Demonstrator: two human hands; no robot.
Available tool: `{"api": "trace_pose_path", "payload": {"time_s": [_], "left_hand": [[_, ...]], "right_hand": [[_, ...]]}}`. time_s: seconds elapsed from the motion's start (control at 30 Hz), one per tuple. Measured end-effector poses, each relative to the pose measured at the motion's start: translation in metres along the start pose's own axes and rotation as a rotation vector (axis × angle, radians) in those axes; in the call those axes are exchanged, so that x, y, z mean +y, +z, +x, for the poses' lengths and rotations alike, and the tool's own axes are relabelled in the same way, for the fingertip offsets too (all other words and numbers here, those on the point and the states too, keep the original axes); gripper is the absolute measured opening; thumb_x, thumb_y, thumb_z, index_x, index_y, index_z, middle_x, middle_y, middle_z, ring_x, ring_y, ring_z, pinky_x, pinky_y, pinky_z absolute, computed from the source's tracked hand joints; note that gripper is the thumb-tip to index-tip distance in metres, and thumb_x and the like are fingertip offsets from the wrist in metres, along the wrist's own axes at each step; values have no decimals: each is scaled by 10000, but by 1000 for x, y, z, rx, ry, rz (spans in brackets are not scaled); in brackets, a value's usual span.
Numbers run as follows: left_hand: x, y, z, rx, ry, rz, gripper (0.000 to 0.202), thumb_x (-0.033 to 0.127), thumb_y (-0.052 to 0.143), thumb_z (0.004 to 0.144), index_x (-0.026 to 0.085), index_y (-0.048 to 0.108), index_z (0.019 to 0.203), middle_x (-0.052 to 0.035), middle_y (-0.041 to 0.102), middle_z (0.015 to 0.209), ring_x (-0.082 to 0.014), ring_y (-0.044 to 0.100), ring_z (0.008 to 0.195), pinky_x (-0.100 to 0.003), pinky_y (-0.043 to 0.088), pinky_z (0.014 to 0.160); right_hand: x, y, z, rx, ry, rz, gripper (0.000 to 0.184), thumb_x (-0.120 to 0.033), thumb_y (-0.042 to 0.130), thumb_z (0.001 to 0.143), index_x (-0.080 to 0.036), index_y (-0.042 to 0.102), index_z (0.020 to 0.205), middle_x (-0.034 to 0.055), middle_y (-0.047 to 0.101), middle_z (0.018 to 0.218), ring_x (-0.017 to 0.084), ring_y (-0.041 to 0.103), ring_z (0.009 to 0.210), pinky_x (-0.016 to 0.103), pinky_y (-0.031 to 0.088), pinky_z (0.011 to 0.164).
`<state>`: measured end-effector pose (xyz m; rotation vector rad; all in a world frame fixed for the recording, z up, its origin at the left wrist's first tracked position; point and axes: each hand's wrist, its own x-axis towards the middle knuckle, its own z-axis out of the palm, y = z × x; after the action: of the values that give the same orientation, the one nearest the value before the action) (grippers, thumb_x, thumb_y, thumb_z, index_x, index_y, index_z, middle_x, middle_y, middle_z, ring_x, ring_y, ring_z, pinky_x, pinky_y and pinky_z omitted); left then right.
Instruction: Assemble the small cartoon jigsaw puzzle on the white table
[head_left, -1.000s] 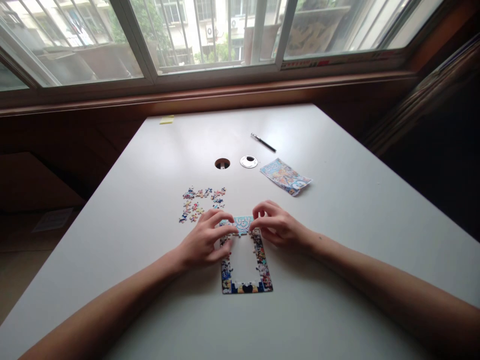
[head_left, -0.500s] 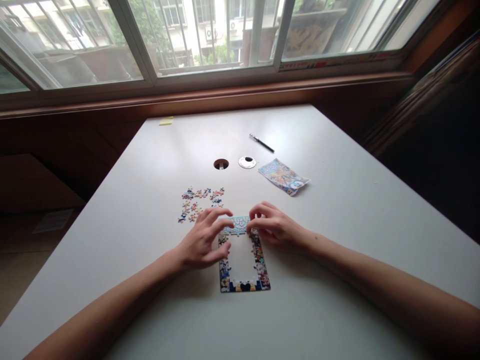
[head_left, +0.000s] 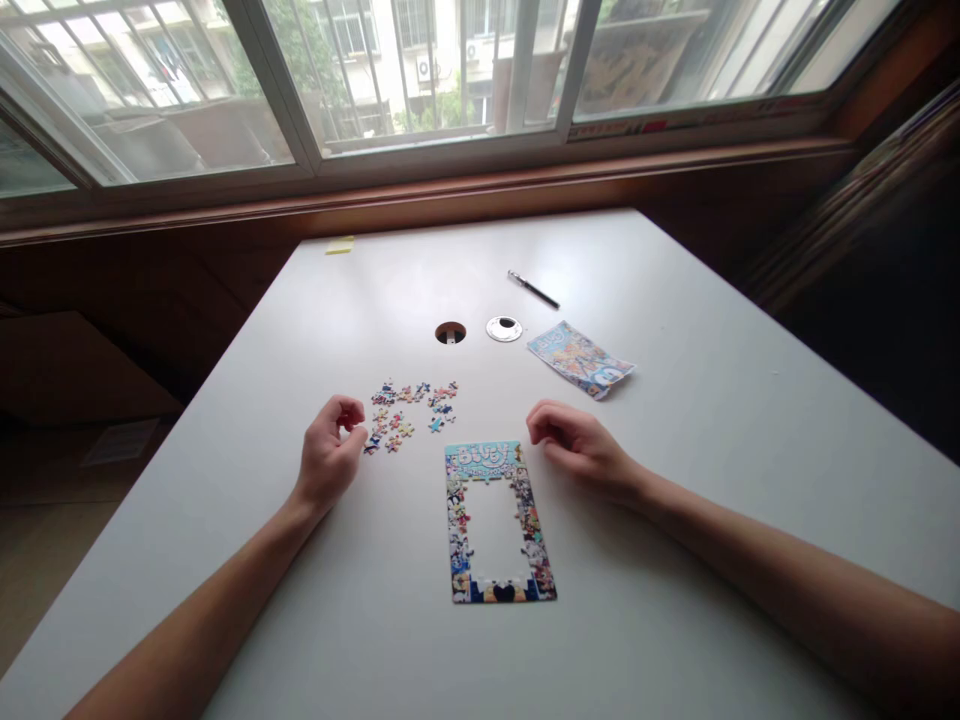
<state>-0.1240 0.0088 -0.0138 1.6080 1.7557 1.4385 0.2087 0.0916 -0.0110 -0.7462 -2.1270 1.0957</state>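
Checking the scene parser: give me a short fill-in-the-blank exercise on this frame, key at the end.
1. The loose pieces lie closest to the person's ____ hand.
2. Inside the puzzle border, the table shows through as ____.
3. The silver disc lies to the right of a round ____ in the table.
4. Of the printed sheet and the pen, the one nearer the right hand is the ____.

Missing words: left; white; hole; printed sheet.

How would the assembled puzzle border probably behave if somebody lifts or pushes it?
The puzzle border would probably sag or separate when lifted, as narrow sides with jigsaw-shaped inner edges surround an open middle. Pushed gently, it may slide, since it lies flat on the smooth-looking table.
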Motion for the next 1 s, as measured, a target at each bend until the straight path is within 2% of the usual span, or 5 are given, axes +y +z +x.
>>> {"api": "trace_pose_path", "payload": {"time_s": [0.2, 0.57, 0.73, 0.93, 1.0], "left_hand": [[2, 0, -2, -64, 17, -27, 185, 35, 483, 723, 179, 523, 832, -3, 519, 819, -146, 507, 790, -260, 397, 727], [-2, -1, -1, -110, 8, -30, 185, 30, 460, 745, 185, 513, 829, 5, 514, 814, -137, 501, 784, -255, 397, 716], [3, -2, -2, -104, 31, 72, 179, 32, 470, 774, 188, 530, 835, 1, 539, 820, -147, 520, 785, -266, 419, 714], [7, -9, 5, -18, 301, 479, 153, 126, 558, 857, 201, 673, 925, -49, 616, 969, -212, 531, 942, -367, 436, 883], [9, -8, 5, -29, 377, 588, 147, 174, 604, 860, 218, 703, 959, -56, 627, 1012, -231, 522, 985, -401, 417, 931]], "right_hand": [[3, -1, -1, -6, 31, -1, 290, 31, 409, 668, -201, 536, 787, 11, 518, 775, 158, 473, 704, 289, 355, 625], [7, -3, -3, -41, 15, -23, 320, 44, 391, 657, -207, 532, 797, 10, 529, 780, 159, 478, 698, 288, 343, 613], [6, -3, -2, -44, 12, -35, 324, 47, 387, 653, -205, 533, 793, 11, 528, 775, 155, 464, 685, 287, 333, 603], [4, -3, -2, -43, 18, -42, 309, 43, 398, 664, -204, 535, 790, 11, 533, 774, 157, 475, 691, 287, 339, 609], [4, -3, -2, -50, 19, -48, 312, 44, 399, 665, -204, 538, 793, 10, 534, 774, 155, 475, 686, 285, 338, 605]]}}
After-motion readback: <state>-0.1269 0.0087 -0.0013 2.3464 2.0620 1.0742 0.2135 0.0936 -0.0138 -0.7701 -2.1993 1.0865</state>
